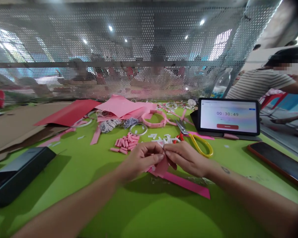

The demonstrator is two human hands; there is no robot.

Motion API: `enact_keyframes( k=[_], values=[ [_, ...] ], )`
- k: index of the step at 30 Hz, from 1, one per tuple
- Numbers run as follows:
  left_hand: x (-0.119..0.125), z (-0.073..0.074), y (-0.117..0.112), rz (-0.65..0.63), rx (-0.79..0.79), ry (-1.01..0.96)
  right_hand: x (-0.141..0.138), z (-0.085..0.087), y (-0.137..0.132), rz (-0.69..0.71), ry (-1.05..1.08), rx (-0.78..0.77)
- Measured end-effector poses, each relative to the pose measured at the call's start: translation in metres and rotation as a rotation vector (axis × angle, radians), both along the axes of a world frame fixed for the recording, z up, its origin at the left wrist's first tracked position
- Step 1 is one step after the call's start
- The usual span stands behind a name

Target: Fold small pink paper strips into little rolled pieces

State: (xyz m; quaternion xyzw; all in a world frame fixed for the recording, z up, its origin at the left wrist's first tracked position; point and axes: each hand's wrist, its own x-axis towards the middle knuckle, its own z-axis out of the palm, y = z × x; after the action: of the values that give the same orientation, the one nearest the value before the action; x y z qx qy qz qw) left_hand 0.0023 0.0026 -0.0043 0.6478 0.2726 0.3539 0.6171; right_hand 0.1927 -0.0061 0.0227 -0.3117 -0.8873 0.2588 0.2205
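- I am looking down from the head camera, and I see two hands over a bright green table [64,201].
- The left hand [141,160] and the right hand [186,158] are close together, and their fingertips meet in the middle.
- The left fingers [154,158] are closed in a pinch on a small piece of pink paper [162,167]. The right fingers [173,150] pinch it too.
- That pink piece hangs down just under the fingertips, in the middle of the table. I cannot tell its exact shape.
- A long dark pink strip [186,184] lies on the table just below the hands.
- Little white paper bits [164,140] lie just past the fingers.
- A pile of short pink pieces [126,142] sits near the left hand.
- Scissors with a yellow handle [198,143] lie near the right hand.
- Farther off are pink sheets [121,105], a red sheet [69,112], a pink paper ring [154,119], and a bundle of twine [109,125].
- A tablet [228,116] stands on the right and shows 00:30:49.
- A phone [278,162] lies at the right edge, and a dark tablet [17,175] lies on the left.
- A person in a striped shirt [260,82] sits on the right, apart from the table.
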Motion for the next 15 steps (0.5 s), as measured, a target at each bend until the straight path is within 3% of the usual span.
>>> enact_keyframes(
  k=[15],
  values=[
    [-0.0005,-0.0036,0.0012,0.016,0.013,0.033,0.0006,-0.003,0.0029,0.018,0.014,0.068]
  ],
)
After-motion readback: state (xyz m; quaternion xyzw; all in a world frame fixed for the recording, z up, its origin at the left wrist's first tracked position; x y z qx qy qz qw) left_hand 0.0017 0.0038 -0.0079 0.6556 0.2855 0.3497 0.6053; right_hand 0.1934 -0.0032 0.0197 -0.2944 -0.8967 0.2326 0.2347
